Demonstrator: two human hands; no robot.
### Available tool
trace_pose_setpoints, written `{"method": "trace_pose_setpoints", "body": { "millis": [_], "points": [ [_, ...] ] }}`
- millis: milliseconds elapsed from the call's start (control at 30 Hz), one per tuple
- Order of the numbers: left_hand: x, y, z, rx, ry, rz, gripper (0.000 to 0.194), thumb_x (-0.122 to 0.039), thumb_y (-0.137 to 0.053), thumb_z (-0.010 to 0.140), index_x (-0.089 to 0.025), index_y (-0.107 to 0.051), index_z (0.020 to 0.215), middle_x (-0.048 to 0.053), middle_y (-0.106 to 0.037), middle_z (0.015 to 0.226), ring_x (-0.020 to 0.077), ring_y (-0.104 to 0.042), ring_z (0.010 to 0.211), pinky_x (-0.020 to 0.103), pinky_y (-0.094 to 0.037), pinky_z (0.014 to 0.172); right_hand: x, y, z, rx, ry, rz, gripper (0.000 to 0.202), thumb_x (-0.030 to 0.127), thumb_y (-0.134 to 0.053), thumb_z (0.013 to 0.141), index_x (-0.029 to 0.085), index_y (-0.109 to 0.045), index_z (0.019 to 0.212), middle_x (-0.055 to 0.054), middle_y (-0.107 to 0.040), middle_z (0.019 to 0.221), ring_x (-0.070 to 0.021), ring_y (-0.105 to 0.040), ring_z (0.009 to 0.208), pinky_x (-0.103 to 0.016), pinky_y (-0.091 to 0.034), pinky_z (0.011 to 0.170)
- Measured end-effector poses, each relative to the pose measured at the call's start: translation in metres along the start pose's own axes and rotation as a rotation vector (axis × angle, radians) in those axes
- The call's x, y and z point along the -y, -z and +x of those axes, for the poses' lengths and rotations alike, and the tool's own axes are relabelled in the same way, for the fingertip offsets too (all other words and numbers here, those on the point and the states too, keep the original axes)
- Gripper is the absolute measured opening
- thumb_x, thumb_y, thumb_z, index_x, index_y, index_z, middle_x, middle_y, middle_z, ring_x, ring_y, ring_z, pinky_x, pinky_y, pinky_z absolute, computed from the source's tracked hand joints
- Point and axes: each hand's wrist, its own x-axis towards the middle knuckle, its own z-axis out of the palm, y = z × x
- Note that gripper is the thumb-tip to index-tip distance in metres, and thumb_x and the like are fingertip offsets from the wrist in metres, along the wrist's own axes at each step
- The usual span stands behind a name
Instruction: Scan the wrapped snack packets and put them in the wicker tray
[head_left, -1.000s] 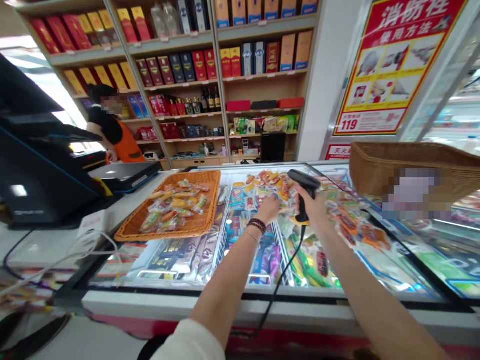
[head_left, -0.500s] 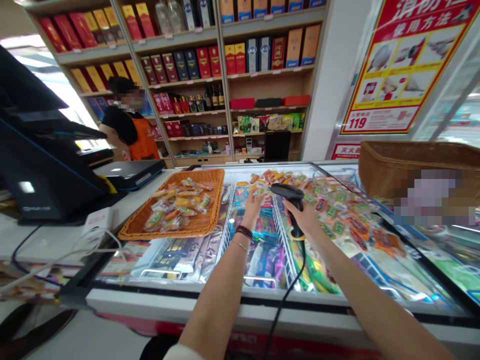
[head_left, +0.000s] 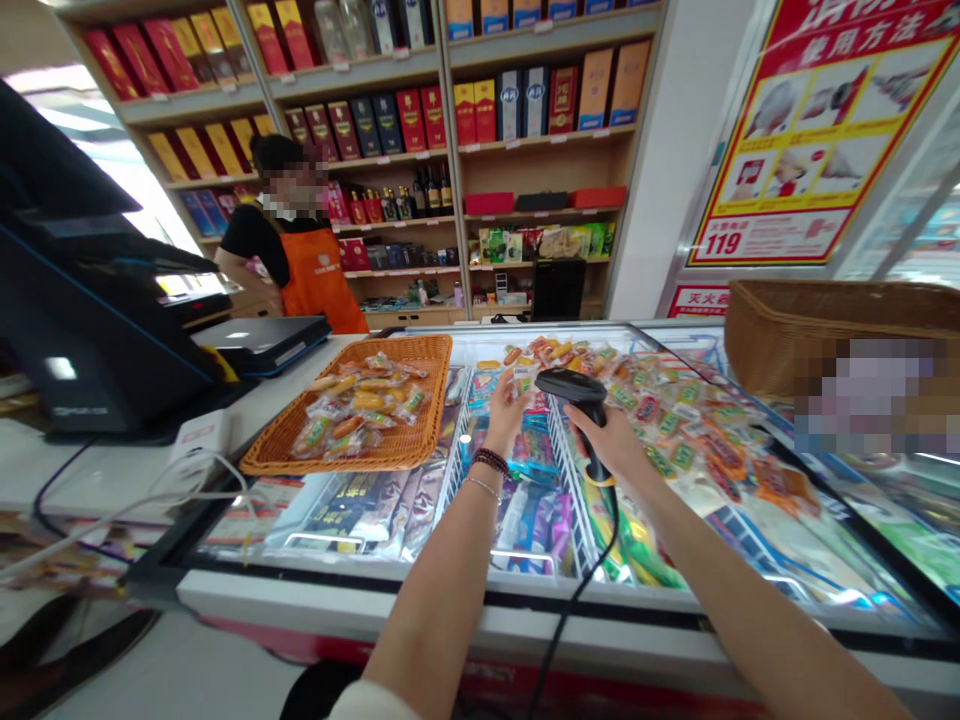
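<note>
My right hand (head_left: 609, 437) is wrapped round the grip of a black barcode scanner (head_left: 574, 385), whose head points left and whose cable hangs down over the freezer edge. My left hand (head_left: 508, 407) is raised just left of the scanner head, its fingers round a small clear-wrapped packet (head_left: 523, 378). Below both hands, behind the freezer's glass top, lie wrapped ice creams (head_left: 536, 455) in white wire baskets. To the left, an orange wicker basket (head_left: 427, 430) holds several wrapped snacks. More wrapped snacks (head_left: 682, 420) are spread over the glass at the right.
A dark checkout machine (head_left: 97, 340), a flat scale (head_left: 262, 340) and white cables stand at the left. A brown wicker basket (head_left: 757, 335) sits at the right. Behind the freezer, a person in an orange apron (head_left: 319, 275) stands before shelves of boxes (head_left: 390, 165).
The person in the orange apron has moved to the right. The scanner head and my left hand show only a very slight shift, and the packet shows more clearly.
</note>
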Motion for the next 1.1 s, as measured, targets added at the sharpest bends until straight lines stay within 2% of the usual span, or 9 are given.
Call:
{"method": "trace_pose_setpoints", "body": {
  "millis": [133, 400, 567, 700, 800, 867, 933, 1000, 1100],
  "points": [
    [0.000, 0.000, 0.000, -0.036, 0.041, -0.018, 0.056, -0.019, -0.073, 0.078, -0.020, -0.057, 0.132, 0.011, -0.071, 0.124, 0.0213, -0.067, 0.113, 0.035, -0.056, 0.095, 0.002, 0.000, -0.002, 0.005, 0.011, -0.020, 0.042, 0.055, -0.071, 0.077, 0.022, -0.053, 0.058, 0.001, -0.054, 0.044, -0.0117, -0.050, 0.033, -0.024, -0.037, 0.037],
    [-0.007, 0.002, -0.002, -0.036, 0.041, -0.007, 0.053, -0.016, -0.073, 0.077, -0.021, -0.059, 0.128, 0.010, -0.071, 0.122, 0.0205, -0.067, 0.112, 0.032, -0.056, 0.091, 0.000, 0.001, -0.001, -0.002, 0.023, -0.024, 0.041, 0.055, -0.070, 0.078, 0.023, -0.054, 0.058, 0.001, -0.054, 0.043, -0.0126, -0.050, 0.034, -0.025, -0.037, 0.037],
    [-0.012, 0.002, -0.005, -0.010, 0.040, 0.028, 0.054, -0.022, -0.074, 0.080, -0.022, -0.059, 0.131, 0.010, -0.069, 0.124, 0.0211, -0.067, 0.112, 0.033, -0.058, 0.090, -0.003, 0.002, -0.001, -0.010, -0.002, 0.005, 0.041, 0.055, -0.073, 0.076, 0.023, -0.054, 0.060, 0.001, -0.055, 0.045, -0.0124, -0.049, 0.034, -0.024, -0.036, 0.036],
    [-0.024, -0.002, -0.004, -0.027, 0.023, -0.001, 0.058, -0.022, -0.075, 0.080, -0.024, -0.056, 0.134, 0.011, -0.066, 0.132, 0.0218, -0.067, 0.112, 0.033, -0.059, 0.088, 0.006, 0.000, 0.000, 0.003, 0.007, 0.064, 0.043, 0.057, -0.074, 0.075, 0.022, -0.055, 0.059, 0.001, -0.055, 0.044, -0.0117, -0.048, 0.034, -0.024, -0.037, 0.037],
    [-0.041, 0.002, 0.003, -0.039, 0.032, -0.019, 0.060, -0.026, -0.076, 0.082, -0.025, -0.052, 0.137, 0.012, -0.065, 0.132, 0.0206, -0.070, 0.104, 0.034, -0.060, 0.086, 0.020, -0.006, 0.006, 0.017, 0.005, 0.126, 0.043, 0.057, -0.075, 0.073, 0.022, -0.055, 0.058, 0.001, -0.053, 0.044, -0.0111, -0.047, 0.034, -0.024, -0.037, 0.036],
    [-0.057, 0.014, 0.010, -0.057, 0.012, 0.022, 0.058, -0.027, -0.075, 0.083, -0.024, -0.052, 0.136, 0.012, -0.066, 0.129, 0.0212, -0.070, 0.102, 0.034, -0.060, 0.085, 0.032, -0.016, 0.013, 0.042, 0.022, 0.176, 0.043, 0.056, -0.077, 0.072, 0.022, -0.055, 0.060, 0.002, -0.054, 0.045, -0.0108, -0.046, 0.034, -0.024, -0.037, 0.035],
    [-0.076, 0.037, 0.017, -0.115, -0.047, 0.113, 0.054, -0.026, -0.073, 0.085, -0.023, -0.052, 0.135, 0.013, -0.066, 0.127, 0.0225, -0.069, 0.108, 0.035, -0.059, 0.088, 0.043, -0.031, 0.020, 0.086, 0.055, 0.236, 0.042, 0.056, -0.079, 0.070, 0.021, -0.056, 0.062, 0.002, -0.056, 0.048, -0.0103, -0.046, 0.035, -0.024, -0.037, 0.034],
    [-0.098, 0.069, 0.021, -0.199, -0.126, 0.245, 0.048, -0.024, -0.070, 0.086, -0.022, -0.054, 0.132, 0.013, -0.066, 0.128, 0.0230, -0.066, 0.114, 0.035, -0.056, 0.094, 0.054, -0.051, 0.027, 0.145, 0.078, 0.297, 0.042, 0.054, -0.082, 0.069, 0.021, -0.056, 0.065, 0.002, -0.057, 0.051, -0.0098, -0.047, 0.036, -0.023, -0.038, 0.034],
    [-0.128, 0.127, 0.014, -0.333, -0.202, 0.483, 0.039, -0.022, -0.065, 0.089, -0.020, -0.057, 0.126, 0.012, -0.067, 0.128, 0.0229, -0.065, 0.117, 0.038, -0.051, 0.102, 0.066, -0.087, 0.033, 0.227, 0.071, 0.356, 0.043, 0.054, -0.083, 0.067, 0.022, -0.055, 0.064, 0.003, -0.055, 0.050, -0.0099, -0.046, 0.035, -0.024, -0.038, 0.033]
  ]
}}
